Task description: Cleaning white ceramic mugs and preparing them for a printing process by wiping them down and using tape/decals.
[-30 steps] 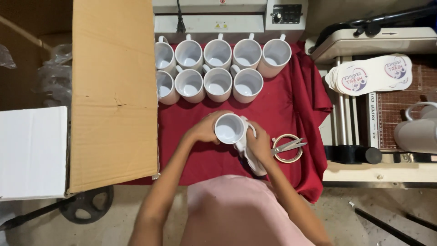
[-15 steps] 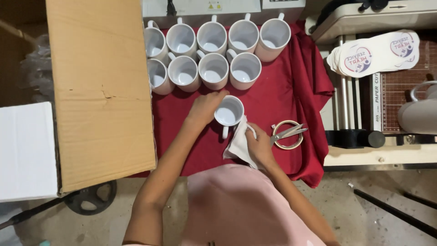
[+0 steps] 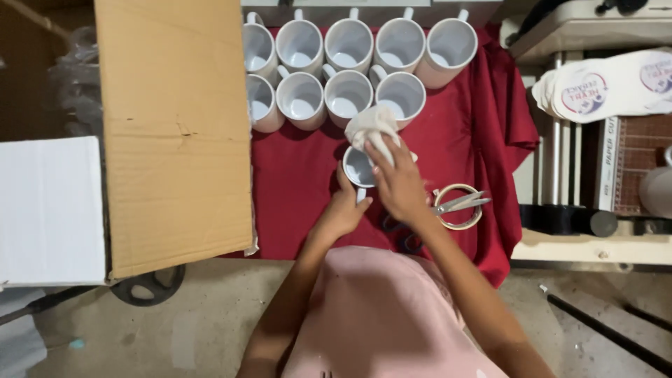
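Note:
A white mug (image 3: 358,170) stands upright on the red cloth (image 3: 301,196), its handle toward me. My left hand (image 3: 344,208) grips it from the near side by the handle. My right hand (image 3: 397,178) lies across the mug's rim and holds a crumpled white cloth (image 3: 372,126) bunched above the mug's far edge. Two rows of several white mugs (image 3: 348,64) stand just beyond, the nearest one (image 3: 400,96) touching or almost touching the white cloth.
A large cardboard flap (image 3: 171,133) covers the left, with a white box (image 3: 49,210) beside it. A tape ring (image 3: 458,206) with scissors (image 3: 462,203) across it lies right of my hands. Printed round sheets (image 3: 609,87) and a machine sit at the right.
My right hand has come up from beside the mug and now lies over its rim, with the white cloth moved to the mug's far side. The view shifted closer.

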